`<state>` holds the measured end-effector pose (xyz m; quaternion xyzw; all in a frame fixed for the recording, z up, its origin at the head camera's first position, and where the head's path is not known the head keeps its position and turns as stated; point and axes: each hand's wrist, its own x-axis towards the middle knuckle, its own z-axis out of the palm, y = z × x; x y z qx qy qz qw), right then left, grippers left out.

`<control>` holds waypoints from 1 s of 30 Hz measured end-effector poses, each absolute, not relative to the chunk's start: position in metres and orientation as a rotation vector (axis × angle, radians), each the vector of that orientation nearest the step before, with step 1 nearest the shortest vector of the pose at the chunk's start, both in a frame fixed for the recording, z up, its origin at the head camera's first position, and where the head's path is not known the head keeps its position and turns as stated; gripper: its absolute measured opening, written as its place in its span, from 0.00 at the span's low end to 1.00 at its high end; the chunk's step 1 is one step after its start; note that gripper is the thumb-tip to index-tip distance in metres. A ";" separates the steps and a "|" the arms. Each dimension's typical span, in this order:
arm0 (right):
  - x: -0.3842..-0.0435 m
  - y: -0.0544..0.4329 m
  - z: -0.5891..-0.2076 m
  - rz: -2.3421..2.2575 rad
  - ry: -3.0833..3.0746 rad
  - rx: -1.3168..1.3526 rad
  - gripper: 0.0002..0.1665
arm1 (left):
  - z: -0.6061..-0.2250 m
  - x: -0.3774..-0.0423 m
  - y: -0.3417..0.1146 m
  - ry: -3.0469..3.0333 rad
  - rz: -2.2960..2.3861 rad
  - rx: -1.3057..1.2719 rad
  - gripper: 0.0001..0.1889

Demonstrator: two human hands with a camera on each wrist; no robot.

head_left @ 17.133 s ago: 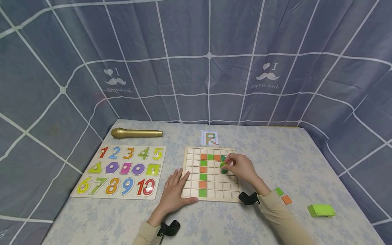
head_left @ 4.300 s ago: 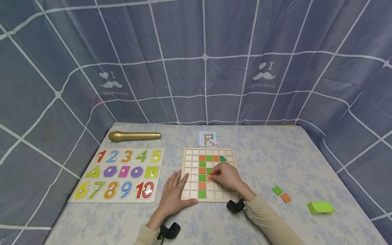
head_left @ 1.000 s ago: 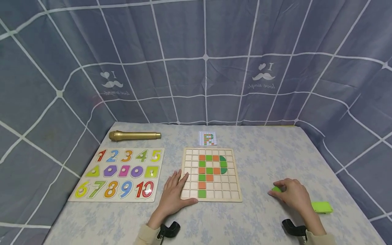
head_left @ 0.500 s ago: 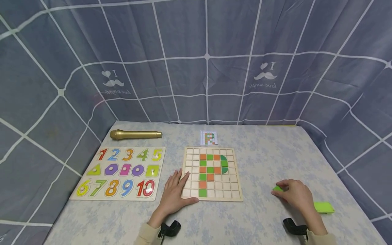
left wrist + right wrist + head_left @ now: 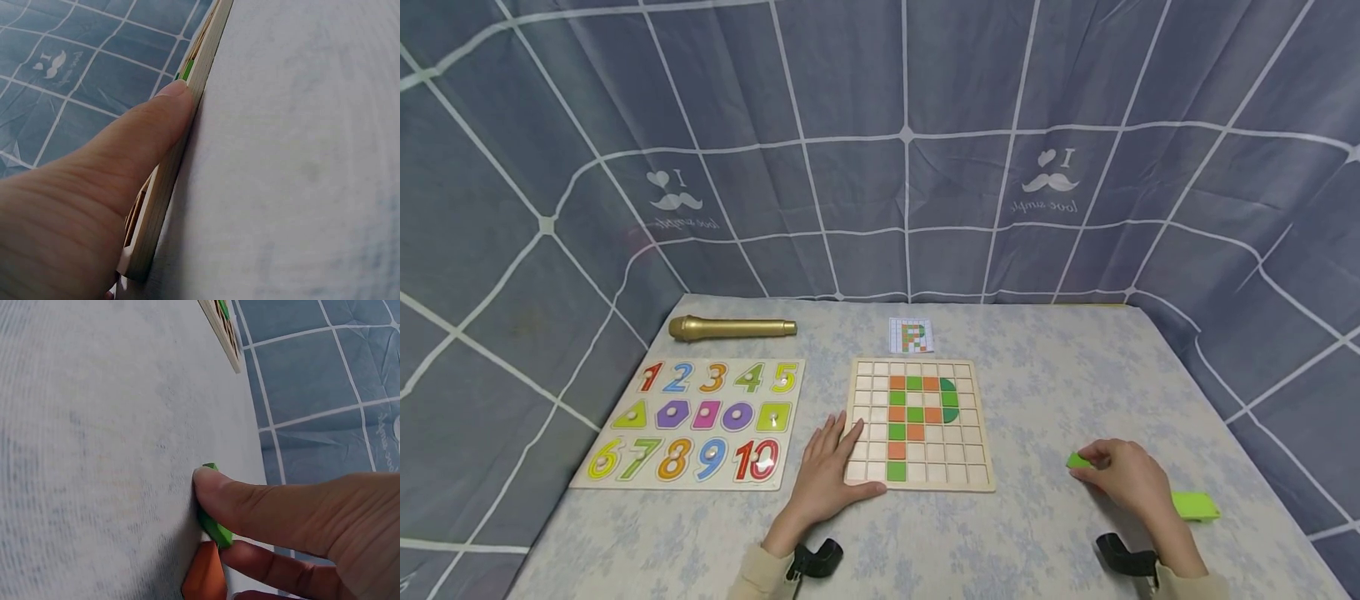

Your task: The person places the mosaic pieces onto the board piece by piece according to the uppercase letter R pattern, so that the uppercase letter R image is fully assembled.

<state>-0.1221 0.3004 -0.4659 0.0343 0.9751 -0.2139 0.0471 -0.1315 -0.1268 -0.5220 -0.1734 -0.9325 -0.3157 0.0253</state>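
Note:
My left hand rests along the near left corner of a wooden grid board, fingers straight, thumb against its front edge. Orange and green tiles on the board make a P-like shape, with an orange tile below its loop. Well to the right of the board, my right hand pinches a green square tile between thumb and fingers, low over the tablecloth. Touching or just beside that tile in the right wrist view is a loose orange tile, which the hand hides in the head view.
A pattern card lies behind the board. To the left are a number-and-shape puzzle board and a gold microphone. A lime-green block sits beside the right wrist. A grid-patterned curtain encloses the table.
Since the oldest frame, green and orange tiles have joined the board's pattern. The right hand left the board and took hold of the green tile at right; lately it barely moves. The left hand stays.

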 end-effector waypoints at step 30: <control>-0.144 0.236 -0.465 -0.987 3.201 -0.397 0.11 | -0.518 -0.131 -0.127 -2.886 -0.970 -0.547 0.52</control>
